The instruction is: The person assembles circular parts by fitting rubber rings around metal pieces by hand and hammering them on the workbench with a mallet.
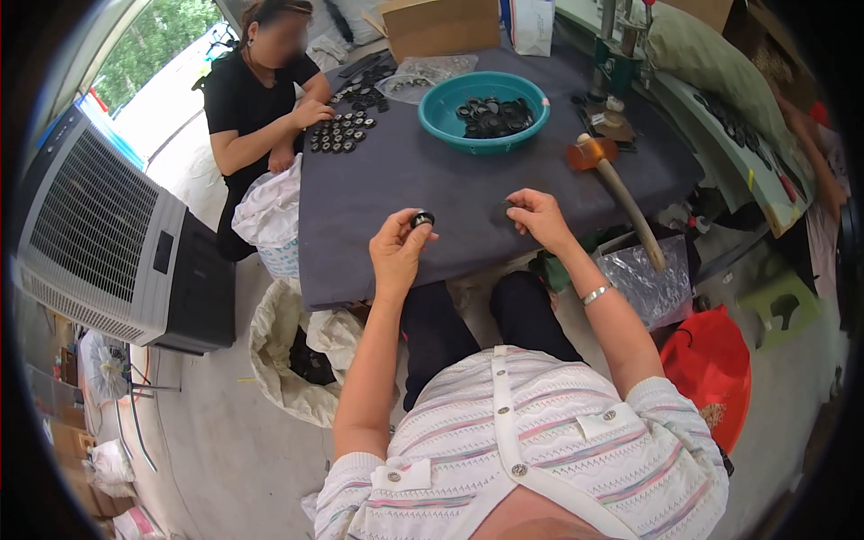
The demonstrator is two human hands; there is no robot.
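Over grey table (360,193), black disc (421,218), pinched in left grip (396,247)

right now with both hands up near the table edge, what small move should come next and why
Probably bring the right hand toward the left hand: the left holds up a round black part, the right seems to pinch a small dark piece, and a gap of bare table separates them.
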